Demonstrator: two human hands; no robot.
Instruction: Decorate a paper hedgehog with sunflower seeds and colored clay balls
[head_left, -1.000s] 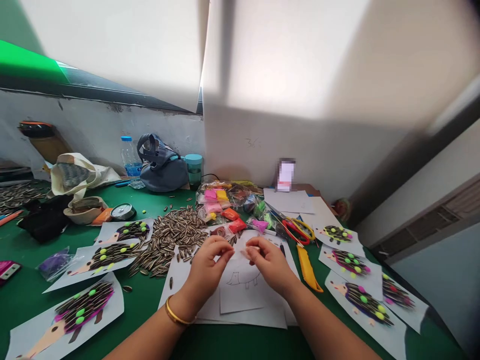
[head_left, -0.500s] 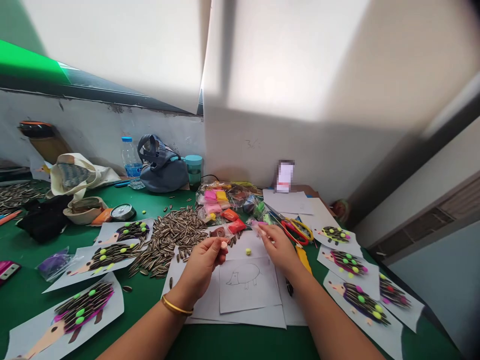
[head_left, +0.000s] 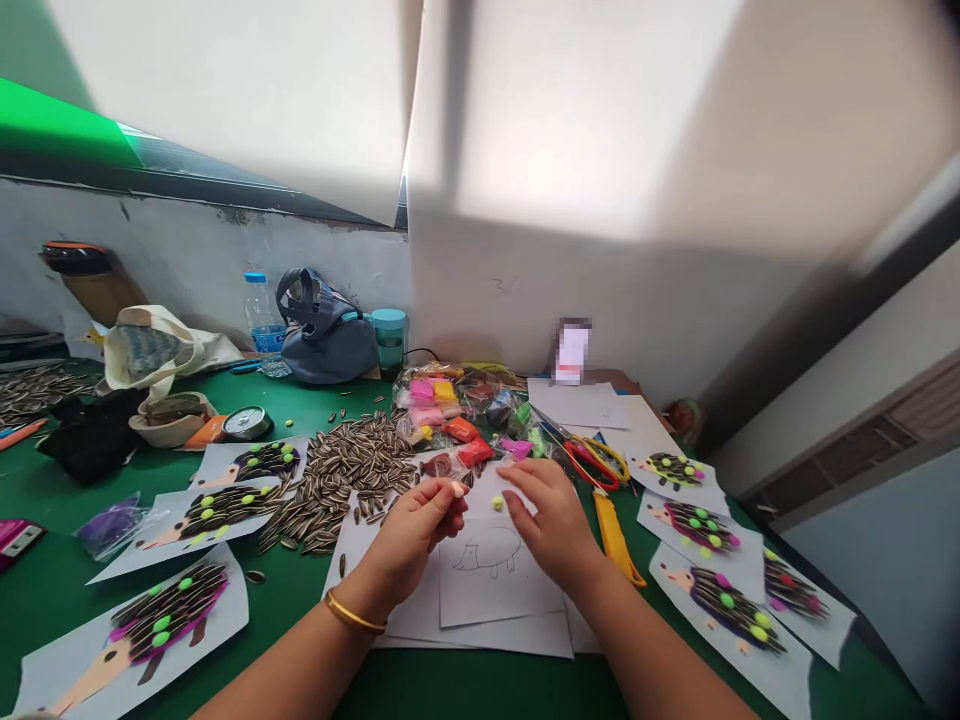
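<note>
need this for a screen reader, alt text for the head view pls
Two hands over a hedgehog outline sheet on a green table: left hand pinches a small pale clay bit, right hand reaches beside a yellow-green ball. Sunflower seeds lie nearby.

Both forearms reach forward; the left hand (head_left: 411, 535) has its grip pinched shut, the right hand (head_left: 546, 520) lies palm-down, fingers loosely curled.

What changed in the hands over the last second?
The right hand left the left hand, reached out to the clay packets, then drew back over the hedgehog drawing. A yellow ball now lies on the paper. The left hand kept its pale piece.
</note>
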